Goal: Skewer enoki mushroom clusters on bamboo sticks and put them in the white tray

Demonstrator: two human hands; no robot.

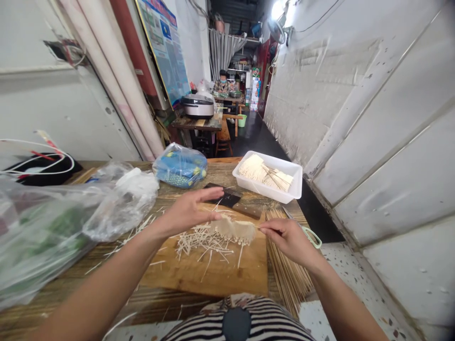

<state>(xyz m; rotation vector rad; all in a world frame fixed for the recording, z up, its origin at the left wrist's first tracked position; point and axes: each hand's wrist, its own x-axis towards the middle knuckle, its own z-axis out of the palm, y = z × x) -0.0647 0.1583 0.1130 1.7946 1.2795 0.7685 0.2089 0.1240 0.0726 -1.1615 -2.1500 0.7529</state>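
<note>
My right hand (289, 239) pinches the end of a thin bamboo skewer (257, 227) at the right side of a wooden cutting board (234, 274). On that skewer is a pale bundle of enoki mushrooms (237, 230), held low over the board. My left hand (194, 210) is open above the bundle's left end, fingers stretched out and thumb apart. Whether its thumb tip touches the mushrooms, I cannot tell. Loose enoki stems (199, 241) lie scattered beneath. Behind them rests a dark-bladed cleaver with a wooden handle (248, 210).
Many bamboo skewers (289, 279) lie right of the board, near green-handled scissors (313, 237). A white plastic tub (296, 185) with skewered enoki stands behind. Plastic bags (46, 237) and a bagged blue bundle (181, 166) occupy the left. A person (222, 86) sits far back.
</note>
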